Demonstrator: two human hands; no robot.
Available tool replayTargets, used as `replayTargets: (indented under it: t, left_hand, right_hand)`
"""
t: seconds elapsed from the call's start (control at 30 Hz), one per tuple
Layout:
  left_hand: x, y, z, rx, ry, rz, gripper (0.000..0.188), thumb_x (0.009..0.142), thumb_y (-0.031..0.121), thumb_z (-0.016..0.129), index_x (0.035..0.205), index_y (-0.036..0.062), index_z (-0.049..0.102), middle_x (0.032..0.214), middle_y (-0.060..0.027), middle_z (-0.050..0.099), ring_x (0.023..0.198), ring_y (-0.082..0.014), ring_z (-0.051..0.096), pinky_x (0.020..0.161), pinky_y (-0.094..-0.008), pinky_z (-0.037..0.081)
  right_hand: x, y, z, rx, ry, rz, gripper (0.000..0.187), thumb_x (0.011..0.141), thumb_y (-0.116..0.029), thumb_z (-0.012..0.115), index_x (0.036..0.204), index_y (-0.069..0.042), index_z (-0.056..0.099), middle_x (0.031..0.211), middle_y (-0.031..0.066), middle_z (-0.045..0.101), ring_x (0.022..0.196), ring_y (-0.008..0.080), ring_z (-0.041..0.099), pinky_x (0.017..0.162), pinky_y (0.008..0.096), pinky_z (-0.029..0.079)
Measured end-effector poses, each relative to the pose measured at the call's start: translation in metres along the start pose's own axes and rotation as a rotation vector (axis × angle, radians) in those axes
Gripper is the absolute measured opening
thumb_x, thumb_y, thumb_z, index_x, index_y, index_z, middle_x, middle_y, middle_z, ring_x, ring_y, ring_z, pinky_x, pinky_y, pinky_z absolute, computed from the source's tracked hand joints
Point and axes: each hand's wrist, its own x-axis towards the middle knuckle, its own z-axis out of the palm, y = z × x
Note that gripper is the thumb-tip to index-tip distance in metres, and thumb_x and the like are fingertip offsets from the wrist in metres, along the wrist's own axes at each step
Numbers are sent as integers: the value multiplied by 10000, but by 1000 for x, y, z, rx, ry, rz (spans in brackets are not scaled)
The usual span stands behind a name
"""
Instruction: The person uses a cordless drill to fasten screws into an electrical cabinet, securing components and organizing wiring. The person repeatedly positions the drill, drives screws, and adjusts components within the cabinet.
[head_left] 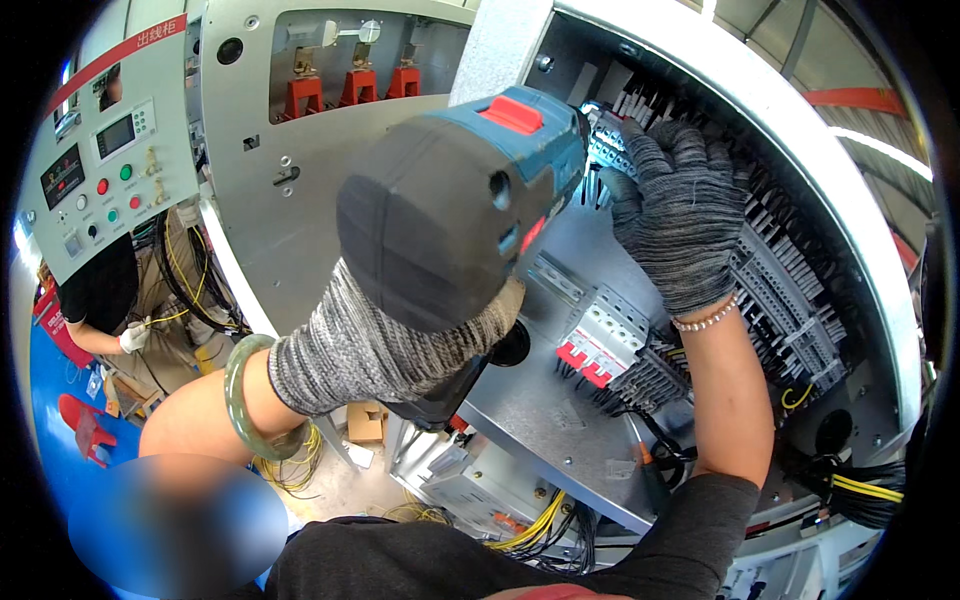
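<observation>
So on my feed, my left hand (385, 345) is wrapped around the grip of a blue and black power driver (450, 200), which sits just ahead of it, nose pointing up and right into the cabinet (760, 75). The trigger's hidden, so I can't tell if it's squeezed. My right hand (685, 205) has its fingers curved and a bit spread, right beside the lit terminal block (608, 145); can't tell if it's pinching a wire there or just steadying. That block is between the driver's nose and my right fingertips. Looks like screw work to me, so I'd line the bit up dead straight, lean in gently and go easy on the speed so it doesn't slip out. I'd also park those right fingertips clear of the bit, since knit gloves could snag. Watch the breaker (605, 335) with red levers below the right hand too. There's an orange-handled screwdriver (645, 455) further down, probably handy for a softer final turn.
</observation>
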Motion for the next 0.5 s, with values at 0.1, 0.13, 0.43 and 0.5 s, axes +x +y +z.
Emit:
replayTargets:
  t: [0.1, 0.13, 0.43, 0.5]
  left_hand:
    - [-1, -1, 0, -9, 33, 13, 285, 821, 98, 652, 1100, 84, 597, 1044, -44, 617, 981, -149, 589, 910, -332, 484]
    - [-1, -1, 0, -11, 42, 17, 285, 822, 98, 650, 1101, 84, 596, 1046, -43, 616, 982, -149, 588, 911, -331, 484]
    - [2, -2, 4, -29, 76, 49, 281, 831, 100, 632, 1108, 84, 583, 1062, -42, 605, 995, -148, 585, 928, -327, 480]
    - [0, -3, 4, -35, 69, 41, 281, 833, 100, 628, 1109, 84, 580, 1066, -41, 603, 998, -147, 584, 931, -326, 479]
  right_hand:
    - [0, 0, 2, 8, -11, 14, 379, 771, -339, 655, 1095, -143, 661, 1040, 76, 612, 954, 287, 581, 810, 510, 454]
    - [0, 1, 3, 4, -29, 13, 377, 770, -336, 656, 1094, -144, 661, 1041, 77, 610, 953, 289, 581, 810, 510, 452]
    - [0, 0, 2, 33, 24, 3, 401, 734, -301, 714, 1093, -129, 666, 977, 112, 611, 902, 309, 577, 793, 449, 471]
    - [-1, 0, 2, 59, 10, 24, 411, 727, -297, 721, 1097, -126, 664, 982, 115, 613, 908, 311, 579, 794, 450, 473]
